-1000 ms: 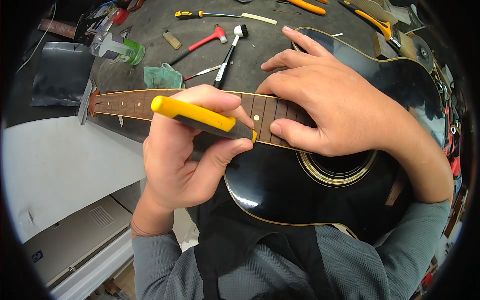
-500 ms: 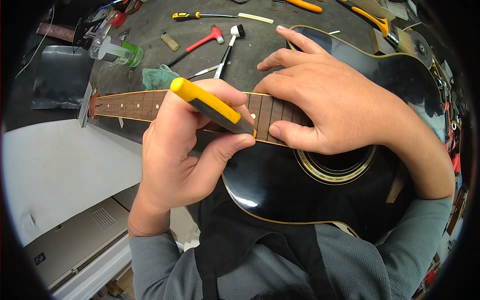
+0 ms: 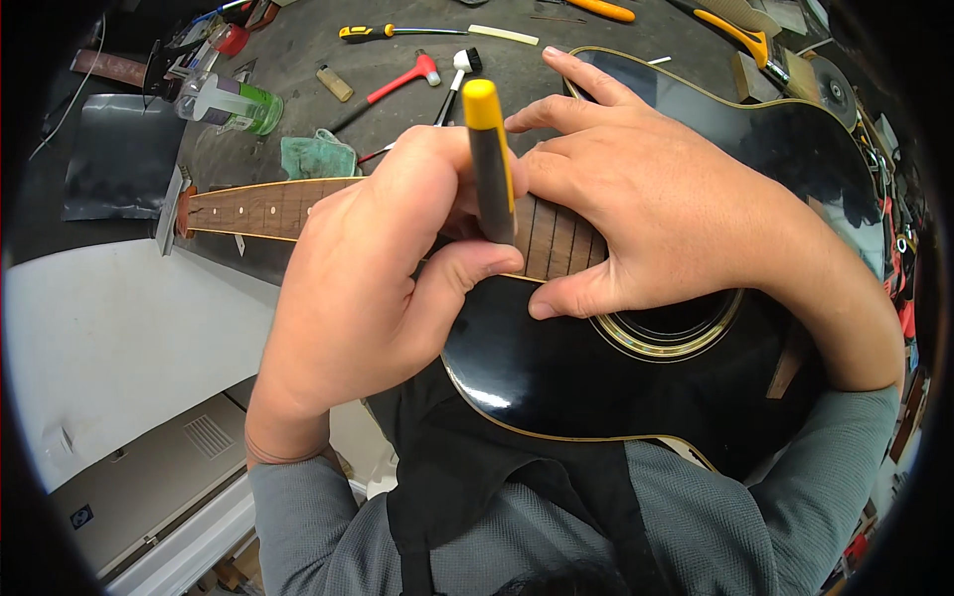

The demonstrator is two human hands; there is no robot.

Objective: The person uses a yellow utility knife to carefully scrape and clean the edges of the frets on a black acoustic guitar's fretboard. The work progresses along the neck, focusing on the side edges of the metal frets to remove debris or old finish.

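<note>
A black acoustic guitar (image 3: 556,382) lies in front of me, its neck pointing left. My left hand (image 3: 368,278) pinches a slim yellow-and-dark-grey handled tool (image 3: 488,164) between thumb and fingers, holding it nearly upright over the body end of the wooden fretboard (image 3: 268,209). The tool's working tip is hidden, so its exact kind cannot be made out. My right hand (image 3: 656,204) is spread across the end of the fretboard by the soundhole (image 3: 661,343). Its thumb rests on the black top just below the fretboard edge, and its fingers reach over the far side.
On the dark bench beyond lie a red hammer (image 3: 397,81), a black-and-white brush (image 3: 465,65), a yellow-handled screwdriver (image 3: 368,33), a green cloth (image 3: 316,156) and a small bottle (image 3: 335,83). A clear spray bottle (image 3: 229,104) lies at left; a yellow-handled paintbrush (image 3: 740,38) lies far right.
My left hand has shifted slightly right, and the tool has swung from a leftward tilt to nearly upright. My right thumb has slid from the fretboard down onto the guitar's top.
</note>
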